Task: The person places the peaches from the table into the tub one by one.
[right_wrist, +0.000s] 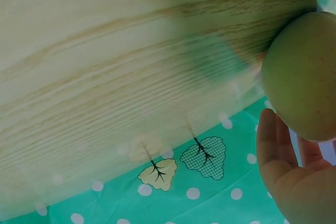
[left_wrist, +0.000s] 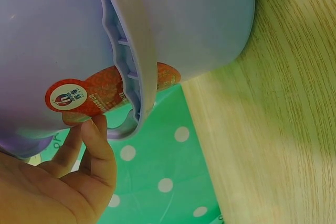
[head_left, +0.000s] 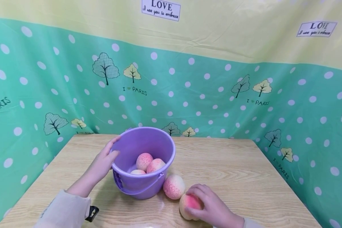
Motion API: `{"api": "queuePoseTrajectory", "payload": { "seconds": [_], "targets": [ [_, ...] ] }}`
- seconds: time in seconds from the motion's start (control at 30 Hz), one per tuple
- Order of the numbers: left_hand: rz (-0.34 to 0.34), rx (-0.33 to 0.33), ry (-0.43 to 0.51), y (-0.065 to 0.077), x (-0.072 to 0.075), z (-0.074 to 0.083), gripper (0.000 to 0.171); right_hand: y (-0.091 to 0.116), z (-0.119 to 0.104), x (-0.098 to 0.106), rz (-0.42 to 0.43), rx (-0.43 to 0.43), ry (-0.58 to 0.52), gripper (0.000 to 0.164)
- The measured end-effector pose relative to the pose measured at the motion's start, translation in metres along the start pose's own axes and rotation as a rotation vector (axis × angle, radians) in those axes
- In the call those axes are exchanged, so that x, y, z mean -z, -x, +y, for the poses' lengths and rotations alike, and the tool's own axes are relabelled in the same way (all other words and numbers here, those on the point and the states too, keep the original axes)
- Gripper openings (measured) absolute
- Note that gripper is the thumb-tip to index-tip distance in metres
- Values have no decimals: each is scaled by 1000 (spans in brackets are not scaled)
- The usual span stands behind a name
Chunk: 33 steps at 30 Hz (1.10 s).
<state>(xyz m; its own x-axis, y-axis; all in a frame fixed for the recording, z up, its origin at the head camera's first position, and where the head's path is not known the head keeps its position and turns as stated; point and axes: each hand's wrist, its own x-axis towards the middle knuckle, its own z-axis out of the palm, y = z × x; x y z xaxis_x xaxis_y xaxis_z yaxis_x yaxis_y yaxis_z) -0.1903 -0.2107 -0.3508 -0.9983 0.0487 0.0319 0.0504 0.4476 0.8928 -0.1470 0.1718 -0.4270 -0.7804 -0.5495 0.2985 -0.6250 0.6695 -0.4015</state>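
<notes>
A purple bucket (head_left: 151, 142) stands on the table, tilted a little toward me, with three pink-and-white peaches inside: one at the back (head_left: 144, 161), one at the right (head_left: 156, 164) and one partly hidden by the rim (head_left: 138, 172). My left hand (head_left: 102, 161) holds the bucket's left rim; in the left wrist view, its fingers (left_wrist: 97, 145) touch the outer wall near a red sticker (left_wrist: 100, 93). To the right of the bucket, a peach (head_left: 174, 187) lies on the table. Just nearer, my right hand (head_left: 212, 204) grips another peach (head_left: 185, 207), seen large in the right wrist view.
The bucket's handle (head_left: 143, 192) hangs down its near side. The wooden table (head_left: 231, 164) reaches back to a green dotted curtain (head_left: 199, 98), which also rises along the left and right. A black buckle (head_left: 92, 213) sits by my left sleeve.
</notes>
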Motion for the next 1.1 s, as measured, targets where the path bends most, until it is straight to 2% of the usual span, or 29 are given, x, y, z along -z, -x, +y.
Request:
{"api": "queuePoseTrajectory", "payload": {
  "seconds": [0.2, 0.67, 0.93, 1.1],
  "targets": [
    [3, 0, -3, 0, 0, 1, 60, -1, 0, 0, -23, -5, -16, 40],
    [9, -15, -7, 0, 0, 1, 60, -6, -3, 0, -191, -96, -37, 47],
    [18, -22, -9, 0, 0, 1, 60, -7, -1, -4, -192, -54, -50, 43],
    [20, -22, 4, 0, 0, 1, 59, -8, -1, -4, -227, -60, -67, 46]
  ]
}}
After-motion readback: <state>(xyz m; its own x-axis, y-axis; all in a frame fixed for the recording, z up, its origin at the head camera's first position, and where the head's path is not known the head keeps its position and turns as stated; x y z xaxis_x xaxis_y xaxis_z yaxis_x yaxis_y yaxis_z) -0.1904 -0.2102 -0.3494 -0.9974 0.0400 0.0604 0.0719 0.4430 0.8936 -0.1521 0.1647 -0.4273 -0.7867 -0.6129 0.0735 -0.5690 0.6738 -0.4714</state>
